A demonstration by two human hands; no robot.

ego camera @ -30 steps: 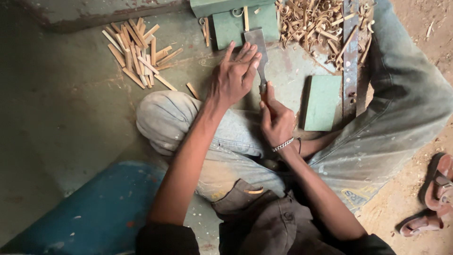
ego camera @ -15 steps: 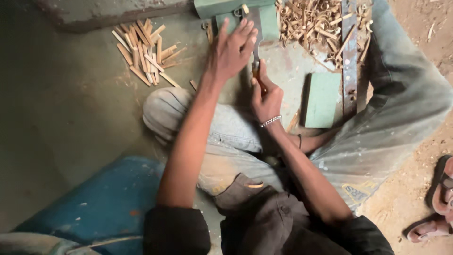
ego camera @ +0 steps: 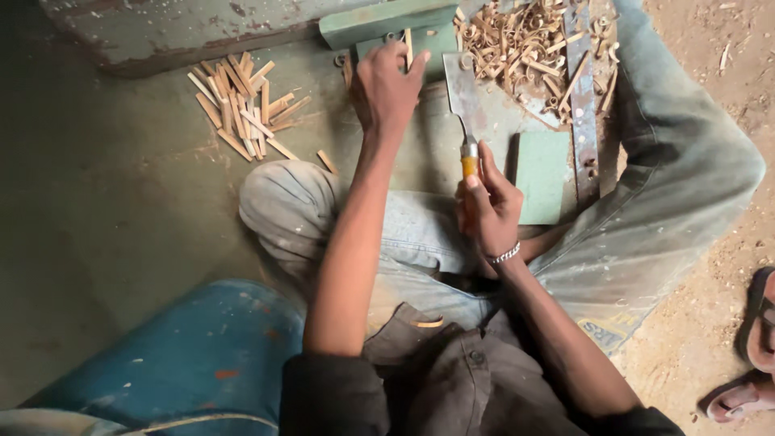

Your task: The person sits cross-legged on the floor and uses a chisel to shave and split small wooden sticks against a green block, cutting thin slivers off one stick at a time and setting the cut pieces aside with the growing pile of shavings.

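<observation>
My right hand [ego camera: 488,206] grips the orange handle of a broad-bladed knife [ego camera: 462,101], whose flat blade points away from me over the green work surface. My left hand [ego camera: 387,85] reaches forward and pinches a thin upright wooden stick [ego camera: 409,47] against a green wooden block [ego camera: 387,23]. A bracelet circles my right wrist. I sit cross-legged on the floor in pale jeans.
A pile of cut wooden sticks [ego camera: 242,105] lies on the floor at the left. Curled shavings and scraps [ego camera: 525,40] are heaped at the top right beside a metal bar [ego camera: 583,97]. A small green board [ego camera: 542,176] lies by my right hand. A blue drum [ego camera: 186,355] and sandals [ego camera: 751,363] are nearby.
My left hand has lifted off the knife blade and moved forward to the stick at the green block. My right hand has kept its grip on the knife handle.
</observation>
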